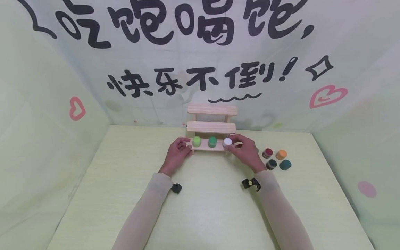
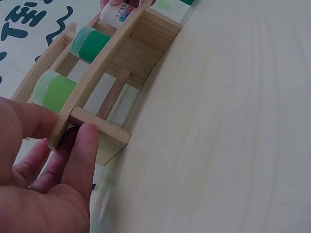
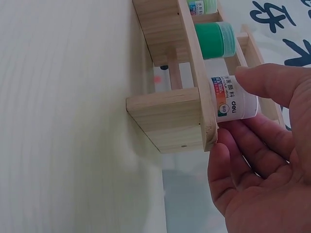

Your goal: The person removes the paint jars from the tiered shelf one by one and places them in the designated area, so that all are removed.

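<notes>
A three-tier wooden rack (image 1: 211, 127) stands at the back of the table. On its lowest step are a light green jar (image 1: 196, 141), a green jar (image 1: 212, 142) and a white jar (image 1: 227, 142), left to right. My left hand (image 1: 177, 155) grips the left end of that step, thumb and fingers around the board (image 2: 90, 77). At the right end, my right hand (image 1: 247, 152) holds the white jar (image 3: 232, 98) between thumb and fingers, its label facing the front. The jar stands on the board or just at it; its underside is hidden.
Right of my right hand stand a dark red jar (image 1: 267, 153), an orange jar (image 1: 281, 154), a dark jar (image 1: 271, 164) and a teal jar (image 1: 285, 164). Another jar is partly hidden behind that hand. A printed cloth (image 1: 162, 111) hangs behind the table (image 1: 200, 208).
</notes>
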The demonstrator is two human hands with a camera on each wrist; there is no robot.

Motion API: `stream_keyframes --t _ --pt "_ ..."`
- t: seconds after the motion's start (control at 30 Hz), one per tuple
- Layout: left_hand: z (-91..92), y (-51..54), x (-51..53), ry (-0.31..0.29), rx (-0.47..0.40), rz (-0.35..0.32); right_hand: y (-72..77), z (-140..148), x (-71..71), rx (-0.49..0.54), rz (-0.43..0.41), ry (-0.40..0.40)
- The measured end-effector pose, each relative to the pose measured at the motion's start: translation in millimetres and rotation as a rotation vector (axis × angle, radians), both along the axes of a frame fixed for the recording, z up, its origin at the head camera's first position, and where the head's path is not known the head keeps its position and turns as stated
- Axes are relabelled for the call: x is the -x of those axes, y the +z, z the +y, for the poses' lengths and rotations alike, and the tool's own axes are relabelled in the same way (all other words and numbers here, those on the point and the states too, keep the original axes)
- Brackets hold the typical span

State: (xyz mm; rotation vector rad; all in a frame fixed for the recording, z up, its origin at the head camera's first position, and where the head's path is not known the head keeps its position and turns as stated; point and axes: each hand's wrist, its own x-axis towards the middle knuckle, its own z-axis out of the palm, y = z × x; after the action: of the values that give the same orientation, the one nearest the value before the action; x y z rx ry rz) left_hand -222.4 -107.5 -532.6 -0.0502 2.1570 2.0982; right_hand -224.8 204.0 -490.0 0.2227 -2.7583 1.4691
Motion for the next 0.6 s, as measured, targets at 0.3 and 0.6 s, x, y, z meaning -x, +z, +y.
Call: stream_keyframes --t 0.3,0.6 --pt "0.7 0.9 -0.6 -0.006 -0.012 0.006 -1.2 9 -8.8 -0.001 -0.014 0.002" --pt "0.3 -0.2 0.5 0.005 0.0 -0.009 0.0 22 -23.5 -0.016 -0.072 0.002"
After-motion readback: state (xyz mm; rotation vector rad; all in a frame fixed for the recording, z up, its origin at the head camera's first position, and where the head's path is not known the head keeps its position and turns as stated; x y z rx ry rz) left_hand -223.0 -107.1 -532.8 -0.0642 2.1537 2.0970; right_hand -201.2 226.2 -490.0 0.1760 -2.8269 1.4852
